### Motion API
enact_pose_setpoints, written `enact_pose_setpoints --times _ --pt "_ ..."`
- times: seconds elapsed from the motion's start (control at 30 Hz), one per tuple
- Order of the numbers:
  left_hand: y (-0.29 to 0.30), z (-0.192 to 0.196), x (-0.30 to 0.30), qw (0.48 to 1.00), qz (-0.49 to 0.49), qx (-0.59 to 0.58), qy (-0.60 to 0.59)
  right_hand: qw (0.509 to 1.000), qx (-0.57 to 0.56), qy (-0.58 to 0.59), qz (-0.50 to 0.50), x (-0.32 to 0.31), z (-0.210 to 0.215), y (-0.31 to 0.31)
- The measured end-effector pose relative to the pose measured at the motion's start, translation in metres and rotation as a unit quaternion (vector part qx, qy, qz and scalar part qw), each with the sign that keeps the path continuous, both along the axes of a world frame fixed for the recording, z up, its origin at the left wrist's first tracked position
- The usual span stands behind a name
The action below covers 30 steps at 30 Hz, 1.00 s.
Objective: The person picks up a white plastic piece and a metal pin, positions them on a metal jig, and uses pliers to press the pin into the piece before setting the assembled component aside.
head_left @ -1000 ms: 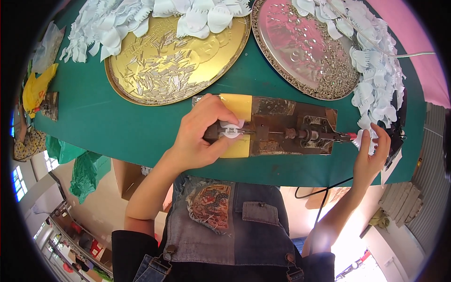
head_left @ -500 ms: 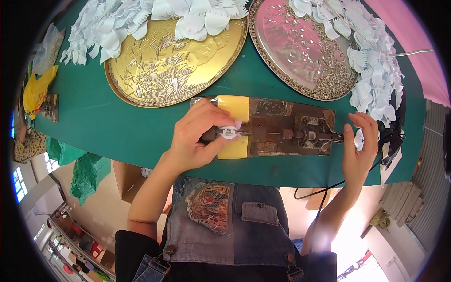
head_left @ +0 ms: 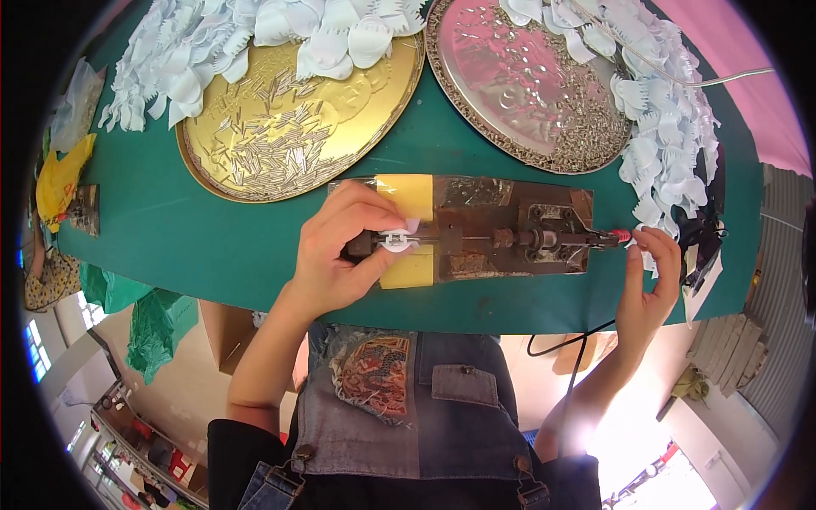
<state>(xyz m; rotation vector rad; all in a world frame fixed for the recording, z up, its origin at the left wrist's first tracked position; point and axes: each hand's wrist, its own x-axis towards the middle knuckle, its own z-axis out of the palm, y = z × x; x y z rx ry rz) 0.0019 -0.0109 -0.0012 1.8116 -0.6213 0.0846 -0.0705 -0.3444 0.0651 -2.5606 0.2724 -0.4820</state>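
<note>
My left hand (head_left: 336, 255) pinches a white plastic hair claw clip (head_left: 396, 240) at the left end of a bench jig (head_left: 476, 219). Its fingers lie behind the clip, with the thumb in front. A brown metal base carries the jig, wrapped in a yellow band (head_left: 406, 197) near the clip; a thin rod points along it toward the clip. At the jig's right end, a lever handle with a red grip (head_left: 622, 235) sticks out. The fingertips of my right hand (head_left: 650, 276) close around the tip of that grip.
Behind the jig, a gold tray (head_left: 365, 110) holds many short metal pins. Beside it, a silver tray (head_left: 501, 93) holds small metal springs. White toothed clip halves (head_left: 272, 21) are heaped at the back and on the right (head_left: 654, 144). A black cable (head_left: 574, 334) hangs at the front edge.
My right hand has shifted to the end of the lever, and the red grip now shows. My left hand keeps the clip at the jig. The whole view has slid slightly.
</note>
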Motion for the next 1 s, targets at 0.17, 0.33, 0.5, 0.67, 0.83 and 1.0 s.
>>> enact_pose_setpoints --times 0.17,0.33,0.5,0.67,0.83,1.0 --pt "-0.001 0.004 -0.004 0.999 0.009 -0.002 0.042 1.000 0.015 0.007 0.011 0.003 0.000 0.005" --pt "0.000 -0.001 -0.003 1.000 0.012 0.005 -0.015 0.997 0.026 -0.020 0.064 0.010 0.006 0.026" --pt "-0.003 -0.002 -0.004 1.000 0.017 -0.007 -0.025 0.996 0.046 -0.010 0.079 0.019 0.009 0.037" --pt "0.001 -0.004 -0.001 0.999 0.012 0.003 -0.033 0.994 0.037 -0.006 0.100 0.021 0.011 0.042" --pt "0.001 -0.001 -0.004 1.000 0.013 -0.005 0.016 0.968 0.047 0.030 0.247 0.039 0.017 0.064" --pt "0.002 -0.001 -0.001 1.000 0.003 -0.011 0.029 0.903 0.029 -0.008 0.428 0.067 0.003 0.108"
